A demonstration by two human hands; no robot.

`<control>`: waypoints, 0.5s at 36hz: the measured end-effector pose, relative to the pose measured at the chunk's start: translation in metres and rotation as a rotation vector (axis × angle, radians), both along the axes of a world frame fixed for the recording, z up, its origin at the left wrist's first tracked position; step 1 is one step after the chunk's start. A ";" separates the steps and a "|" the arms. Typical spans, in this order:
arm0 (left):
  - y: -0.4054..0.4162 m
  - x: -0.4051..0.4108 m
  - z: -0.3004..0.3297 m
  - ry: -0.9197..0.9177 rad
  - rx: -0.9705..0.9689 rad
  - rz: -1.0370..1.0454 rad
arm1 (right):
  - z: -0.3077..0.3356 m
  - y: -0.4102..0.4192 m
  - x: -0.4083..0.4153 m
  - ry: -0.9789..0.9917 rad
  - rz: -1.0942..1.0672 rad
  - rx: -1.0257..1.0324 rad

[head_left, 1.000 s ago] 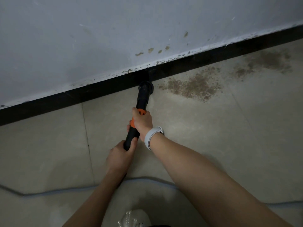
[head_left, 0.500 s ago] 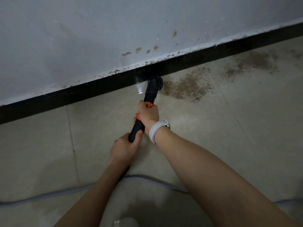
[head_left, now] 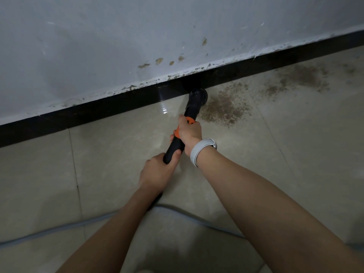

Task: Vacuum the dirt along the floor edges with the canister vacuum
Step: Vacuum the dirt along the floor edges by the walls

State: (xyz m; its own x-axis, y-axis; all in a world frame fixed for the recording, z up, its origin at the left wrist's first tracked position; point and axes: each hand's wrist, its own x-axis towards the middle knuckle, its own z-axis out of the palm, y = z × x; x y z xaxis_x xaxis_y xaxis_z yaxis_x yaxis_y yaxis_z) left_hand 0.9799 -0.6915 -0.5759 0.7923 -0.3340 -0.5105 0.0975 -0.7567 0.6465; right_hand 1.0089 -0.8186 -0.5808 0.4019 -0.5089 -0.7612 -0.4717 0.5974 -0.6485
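Head view: both hands grip the black wand (head_left: 184,123), the right hand (head_left: 190,131) wrapped round its orange collar and the left hand (head_left: 157,171) clasping the lower end. Its nozzle (head_left: 197,96) sits against the black skirting (head_left: 98,111), just beside a brown dirt patch (head_left: 224,109) on the tiles; a pale hose (head_left: 59,228) crosses the floor below the arms.

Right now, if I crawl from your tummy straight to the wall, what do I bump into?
Pale grey cord on the floor → left hand → right hand → round black vacuum nozzle → glossy black baseboard → scuffed white wall.
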 end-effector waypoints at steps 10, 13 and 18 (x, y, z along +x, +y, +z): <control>-0.036 0.004 0.006 0.044 -0.062 -0.063 | 0.004 -0.037 0.000 0.048 -0.024 -0.035; -0.045 0.005 0.006 0.060 -0.065 -0.075 | 0.005 -0.049 0.000 0.059 -0.035 -0.045; -0.061 0.012 0.006 0.076 -0.075 -0.106 | 0.007 -0.064 0.001 0.062 -0.059 -0.057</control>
